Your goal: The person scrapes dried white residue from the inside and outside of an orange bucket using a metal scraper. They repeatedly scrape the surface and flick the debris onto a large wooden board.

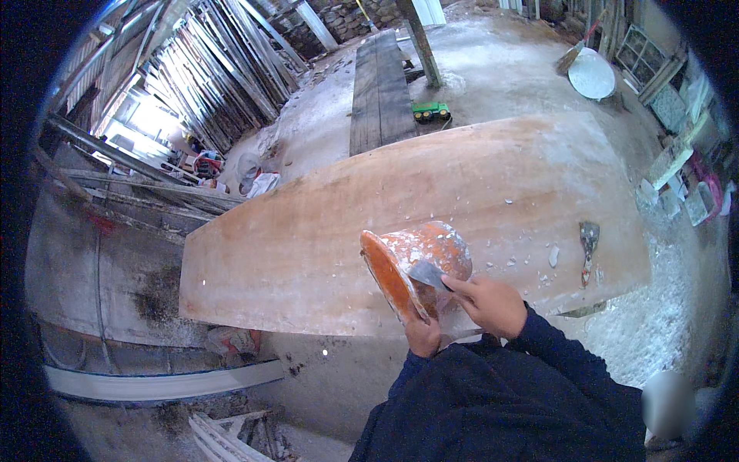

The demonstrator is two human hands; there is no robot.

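Observation:
An orange bucket-like vessel (443, 240) with a wide flared rim lies tilted on its side above the wooden board (292, 231). White plaster-like residue is spattered over its outer wall. My left hand (423, 336) grips the rim at the near side, its fingers partly hidden. In my right hand (493, 304) is a putty knife (428, 273), its grey blade laid against the vessel's outside just behind the rim. The knife's handle is mostly covered by my fingers. A second, plaster-stained scraper (588, 250) lies on the board to the right.
White flakes (553, 256) are scattered on the board's right part. Beyond its far edge are dark planks (381, 92), a green toy truck (429, 111) and a wooden post (419, 42). A white round basin (591, 75) stands at far right. A long pale beam (169, 383) lies at lower left.

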